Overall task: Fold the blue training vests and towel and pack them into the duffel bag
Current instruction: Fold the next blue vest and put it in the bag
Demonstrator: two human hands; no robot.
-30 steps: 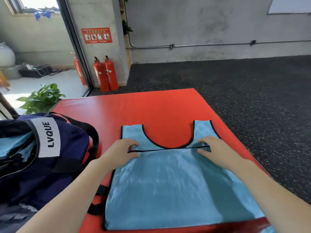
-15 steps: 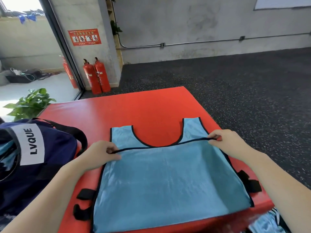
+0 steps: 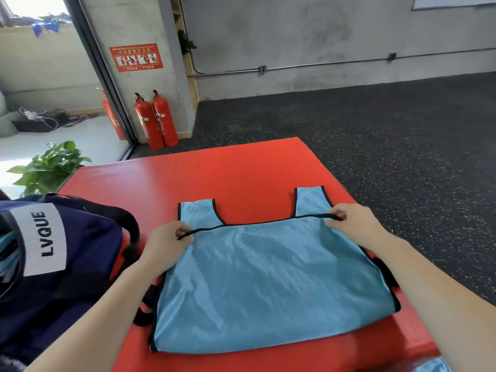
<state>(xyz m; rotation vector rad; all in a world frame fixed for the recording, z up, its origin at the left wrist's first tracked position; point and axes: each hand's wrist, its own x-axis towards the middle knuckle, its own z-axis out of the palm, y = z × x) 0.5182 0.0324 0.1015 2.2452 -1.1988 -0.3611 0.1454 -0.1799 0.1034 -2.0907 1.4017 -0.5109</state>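
A light blue training vest (image 3: 268, 285) with black trim lies on the red mat (image 3: 214, 175), folded so its bottom hem runs across just below the two shoulder straps. My left hand (image 3: 167, 244) pinches the left end of that black hem. My right hand (image 3: 354, 224) pinches the right end. The navy duffel bag (image 3: 67, 264) with a white "LVQUE" label stands at the left, its mouth open with blue fabric showing inside. More blue fabric (image 3: 432, 366) peeks out at the bottom right corner.
Black bag straps (image 3: 145, 310) lie on the mat beside the vest's left edge. Beyond the mat are dark speckled flooring (image 3: 375, 130), two red fire extinguishers (image 3: 157, 119) by a pillar and a potted plant (image 3: 51, 167) at the left.
Both hands slid outward along the folded hem to its two ends and now pinch it there. The camera view shifted slightly.
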